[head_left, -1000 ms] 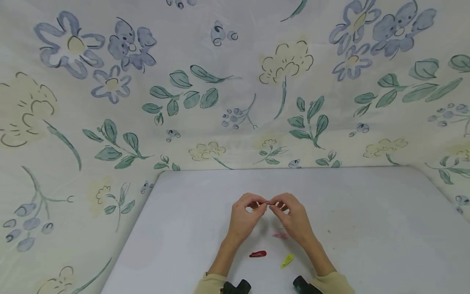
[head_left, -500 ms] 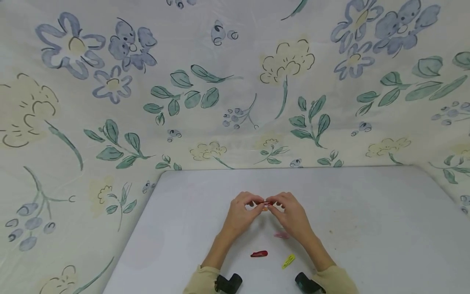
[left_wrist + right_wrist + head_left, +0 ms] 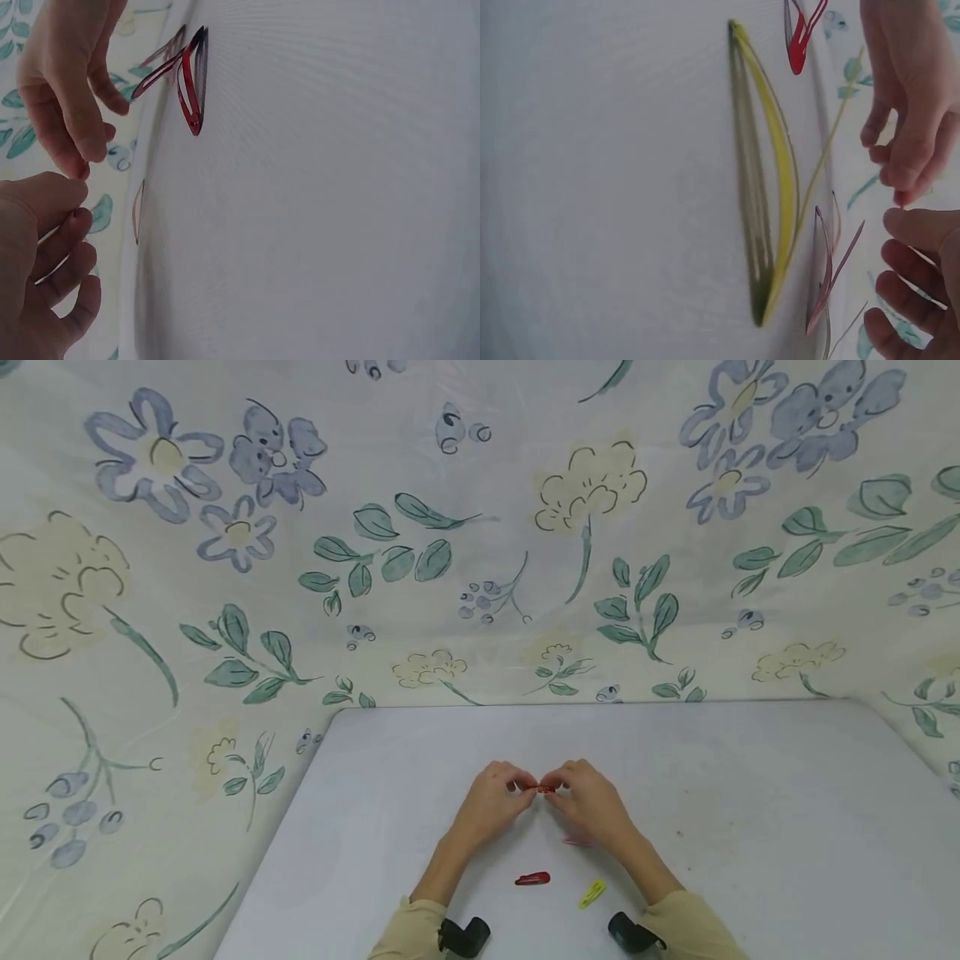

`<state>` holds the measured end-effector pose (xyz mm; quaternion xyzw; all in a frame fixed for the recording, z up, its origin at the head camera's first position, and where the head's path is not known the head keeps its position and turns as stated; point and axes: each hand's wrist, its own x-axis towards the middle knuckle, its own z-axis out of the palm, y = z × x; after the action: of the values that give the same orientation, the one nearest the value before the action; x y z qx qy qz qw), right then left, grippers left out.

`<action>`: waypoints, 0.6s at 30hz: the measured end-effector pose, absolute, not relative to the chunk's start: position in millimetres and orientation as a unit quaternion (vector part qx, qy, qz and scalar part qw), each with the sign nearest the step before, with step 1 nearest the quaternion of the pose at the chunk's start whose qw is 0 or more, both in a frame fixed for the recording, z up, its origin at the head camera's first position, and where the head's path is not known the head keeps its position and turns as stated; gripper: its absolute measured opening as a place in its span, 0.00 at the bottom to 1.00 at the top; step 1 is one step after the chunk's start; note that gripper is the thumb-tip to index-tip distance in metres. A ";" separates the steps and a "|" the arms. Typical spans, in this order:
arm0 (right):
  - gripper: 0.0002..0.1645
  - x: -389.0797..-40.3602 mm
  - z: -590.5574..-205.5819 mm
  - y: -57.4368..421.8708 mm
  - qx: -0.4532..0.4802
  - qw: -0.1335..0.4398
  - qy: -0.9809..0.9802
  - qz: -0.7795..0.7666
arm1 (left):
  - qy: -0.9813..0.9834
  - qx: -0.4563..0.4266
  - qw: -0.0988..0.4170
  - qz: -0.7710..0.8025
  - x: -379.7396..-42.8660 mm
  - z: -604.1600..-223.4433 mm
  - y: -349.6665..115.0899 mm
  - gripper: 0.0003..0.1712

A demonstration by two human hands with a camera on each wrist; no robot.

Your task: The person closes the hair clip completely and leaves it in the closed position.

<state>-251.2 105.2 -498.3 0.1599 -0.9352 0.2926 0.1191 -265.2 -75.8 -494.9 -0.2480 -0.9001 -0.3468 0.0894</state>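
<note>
Both hands meet above the white table (image 3: 337, 827), fingertip to fingertip. Between them is a small red hair clip (image 3: 546, 789), mostly covered by the fingers. My left hand (image 3: 491, 802) pinches one end with thumb and index finger; my right hand (image 3: 588, 802) pinches the other. In the left wrist view only a bit of red shows at the fingertips. Nearer my body lie a red snap hair clip (image 3: 532, 878) and a yellow one (image 3: 592, 893). A pink hair clip (image 3: 577, 842) lies partly behind the right hand. An orange-brown clip (image 3: 138, 214) rests farther off on the table.
In the right wrist view, a pale clip (image 3: 827, 330) lies close to the pink one. A floral cloth (image 3: 420, 593) hangs behind and to the sides of the table. Black wrist devices (image 3: 465, 937) sit at both sleeves.
Both hands have come slightly down toward my body, still pinching the red hair clip, which has turned between the fingertips. The orange clip glimpsed beneath the hands is now covered in the head view.
</note>
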 end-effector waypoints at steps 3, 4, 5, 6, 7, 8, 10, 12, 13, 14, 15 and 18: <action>0.09 -253.4 -499.6 103.3 0.164 0.110 -0.944 0.264 | -0.907 -0.243 0.070 -0.336 -266.8 -497.2 -76.9 0.03; 0.09 -254.3 -500.3 102.6 0.167 0.108 -0.946 0.256 | -0.910 -0.242 0.067 -0.330 -267.5 -498.2 -77.4 0.03; 0.09 -255.0 -500.6 101.8 0.169 0.106 -0.947 0.251 | -0.912 -0.241 0.065 -0.325 -268.0 -499.0 -77.8 0.03; 0.09 -255.8 -500.8 101.1 0.172 0.103 -0.949 0.245 | -0.915 -0.239 0.063 -0.319 -268.6 -499.8 -78.1 0.03; 0.09 -256.6 -501.3 100.4 0.175 0.100 -0.950 0.237 | -0.917 -0.239 0.062 -0.314 -269.0 -500.5 -78.6 0.03; 0.09 -257.3 -501.4 99.6 0.177 0.095 -0.951 0.233 | -0.919 -0.236 0.060 -0.308 -269.1 -500.8 -79.0 0.03; 0.09 -258.6 -502.0 98.3 0.183 0.087 -0.953 0.224 | -0.924 -0.232 0.056 -0.300 -269.3 -501.2 -79.5 0.04; 0.08 -259.5 -502.4 97.1 0.185 0.079 -0.956 0.212 | -0.927 -0.227 0.049 -0.294 -269.3 -501.5 -79.7 0.04; 0.08 -259.9 -502.7 96.6 0.185 0.075 -0.958 0.207 | -0.929 -0.226 0.047 -0.291 -269.4 -501.7 -79.7 0.04; 0.08 -260.3 -502.8 96.1 0.184 0.073 -0.959 0.201 | -0.930 -0.224 0.043 -0.289 -269.6 -501.8 -79.6 0.04; 0.08 -260.5 -502.8 95.6 0.184 0.070 -0.961 0.196 | -0.931 -0.223 0.042 -0.286 -269.8 -502.1 -79.4 0.03; 0.09 -260.8 -502.4 94.5 0.183 0.063 -0.964 0.183 | -0.933 -0.222 0.041 -0.279 -270.8 -502.7 -78.4 0.03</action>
<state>-260.8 94.5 -502.4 0.1829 -0.9639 0.1828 0.0629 -270.8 -78.4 -502.7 -0.2225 -0.9333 -0.2790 0.0411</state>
